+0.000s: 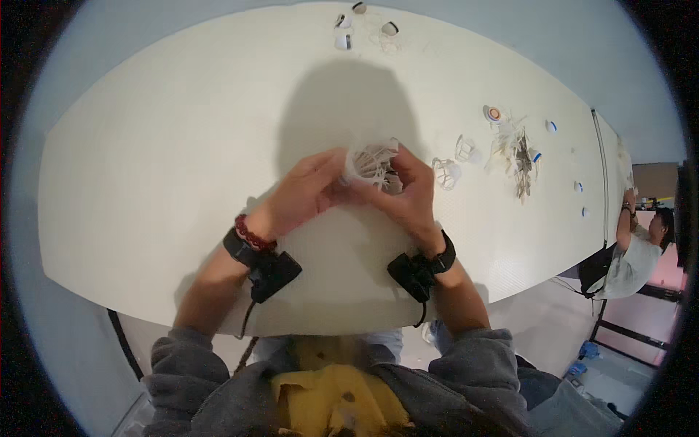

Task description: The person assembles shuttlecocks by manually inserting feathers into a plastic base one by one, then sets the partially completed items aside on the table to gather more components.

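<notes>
Clear container (373,162) with thin white strips, held between two hands — centre of the frame.
Left hand (313,182): fingers closed against the container's left side (some fingertips are hidden); right hand (409,193): thumb and fingers gripping its right side, around the rim. Just right of the hands, on a pale table (160,182): two clear, cage-like pieces (446,174). Farther right: a loose heap of pale and brown strips (523,156), a round orange-and-white piece (494,113), several blue-and-white caps (551,126). Top centre — a cluster of small white-and-dark pieces (344,42).
</notes>
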A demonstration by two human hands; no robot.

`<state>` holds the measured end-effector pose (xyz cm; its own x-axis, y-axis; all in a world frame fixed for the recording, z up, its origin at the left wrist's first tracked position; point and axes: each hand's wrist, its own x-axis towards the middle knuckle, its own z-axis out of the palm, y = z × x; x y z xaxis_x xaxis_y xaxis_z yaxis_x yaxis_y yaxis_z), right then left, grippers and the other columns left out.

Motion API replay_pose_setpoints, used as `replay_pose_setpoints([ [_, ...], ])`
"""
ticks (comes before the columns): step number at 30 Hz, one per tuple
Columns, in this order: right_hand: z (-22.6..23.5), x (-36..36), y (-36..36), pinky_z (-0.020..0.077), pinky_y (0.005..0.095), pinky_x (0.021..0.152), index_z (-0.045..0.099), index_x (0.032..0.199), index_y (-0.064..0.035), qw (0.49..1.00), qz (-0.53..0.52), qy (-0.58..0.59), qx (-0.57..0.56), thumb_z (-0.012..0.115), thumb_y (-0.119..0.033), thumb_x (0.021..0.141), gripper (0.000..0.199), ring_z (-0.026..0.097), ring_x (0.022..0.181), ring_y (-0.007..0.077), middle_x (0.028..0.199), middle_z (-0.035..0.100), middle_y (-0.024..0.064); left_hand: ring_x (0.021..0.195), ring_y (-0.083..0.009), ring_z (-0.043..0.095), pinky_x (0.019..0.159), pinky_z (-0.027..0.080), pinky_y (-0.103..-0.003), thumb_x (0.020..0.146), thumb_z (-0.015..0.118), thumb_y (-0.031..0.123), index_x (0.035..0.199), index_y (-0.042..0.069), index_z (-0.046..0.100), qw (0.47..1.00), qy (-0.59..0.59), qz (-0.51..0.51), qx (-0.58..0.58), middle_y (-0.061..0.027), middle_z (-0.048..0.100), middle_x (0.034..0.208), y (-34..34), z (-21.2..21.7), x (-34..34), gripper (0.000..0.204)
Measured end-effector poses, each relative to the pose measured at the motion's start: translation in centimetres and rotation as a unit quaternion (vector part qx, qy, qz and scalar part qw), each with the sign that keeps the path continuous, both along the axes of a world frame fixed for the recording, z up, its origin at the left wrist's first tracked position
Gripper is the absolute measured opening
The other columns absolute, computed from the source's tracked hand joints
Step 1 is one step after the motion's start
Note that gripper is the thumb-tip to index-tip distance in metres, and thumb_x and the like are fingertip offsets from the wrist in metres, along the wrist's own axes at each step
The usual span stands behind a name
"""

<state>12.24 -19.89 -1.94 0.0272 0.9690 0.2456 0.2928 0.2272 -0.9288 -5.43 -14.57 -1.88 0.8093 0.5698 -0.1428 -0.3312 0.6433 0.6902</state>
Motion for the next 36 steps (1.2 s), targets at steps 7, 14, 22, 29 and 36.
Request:
replay_pose_setpoints([
  [7, 1.1, 0.0, 0.4, 0.0525, 0.0308, 0.075, 0.059, 0.099, -0.0007, 0.992, -0.071, 0.078, -0.063, 0.079, -0.022, 0.072, 0.04, 0.063, 0.085, 0.0171, 0.093, 0.065, 0.0095, 0.107, -0.021, 0.052, 0.091, 0.047, -0.036, 0.093, 0.05, 0.013, 0.13, 0.003, 0.033, 0.924, 0.155, 0.117, 0.331, -0.0112, 0.043, 0.124, -1.5, 0.1, 0.2, 0.041],
  [14, 0.7, -0.2, 0.0, 0.0497, 0.0244, 0.075, 0.055, 0.108, -0.0007, 0.979, -0.004, 0.2, -0.043, 0.072, -0.007, 0.076, 0.036, 0.06, 0.087, 0.0104, 0.101, 0.06, 0.0059, 0.081, -0.0114, 0.056, 0.07, 0.049, -0.025, 0.081, 0.064, 0.002, 0.112, 0.003, 0.05, 0.816, 0.301, 0.212, 0.446, -0.0058, 0.055, 0.095, -1.7, 0.4, 0.9, 0.034],
  [22, -0.5, 1.1, 0.3, 0.0511, 0.0263, 0.07, 0.057, 0.108, -0.0054, 0.993, -0.025, 0.116, 0.02, 0.073, -0.011, 0.076, 0.036, 0.059, 0.083, 0.0132, 0.11, 0.053, 0.0068, 0.073, -0.0089, 0.054, 0.067, 0.048, -0.023, 0.079, 0.066, 0.0, 0.103, 0.001, 0.052, 0.803, 0.315, 0.216, 0.457, -0.0037, 0.057, 0.087, -1.1, 0.5, 1.1, 0.028],
  [29, -1.6, 0.5, 0.3, 0.0495, 0.029, 0.067, 0.068, 0.085, -0.0042, 0.993, -0.104, -0.029, 0.046, 0.072, -0.02, 0.078, 0.018, 0.06, 0.079, 0.0169, 0.103, 0.056, 0.0096, 0.079, -0.0102, 0.056, 0.067, 0.049, -0.023, 0.079, 0.066, 0.002, 0.108, 0.002, 0.05, 0.817, 0.259, 0.263, 0.444, -0.0054, 0.055, 0.093, -0.8, -1.0, 1.1, 0.033],
  [36, 1.3, 5.7, -2.1, 0.0438, 0.0203, 0.059, 0.069, 0.083, -0.007, 0.988, -0.147, 0.055, -0.012, 0.067, -0.014, 0.083, 0.007, 0.052, 0.067, 0.0055, 0.075, 0.059, -0.0027, 0.085, -0.0142, 0.057, 0.071, 0.049, -0.025, 0.084, 0.062, 0.006, 0.111, 0.003, 0.05, 0.829, 0.267, 0.276, 0.406, -0.0078, 0.055, 0.101, -0.8, -1.5, 0.4, 0.03],
])
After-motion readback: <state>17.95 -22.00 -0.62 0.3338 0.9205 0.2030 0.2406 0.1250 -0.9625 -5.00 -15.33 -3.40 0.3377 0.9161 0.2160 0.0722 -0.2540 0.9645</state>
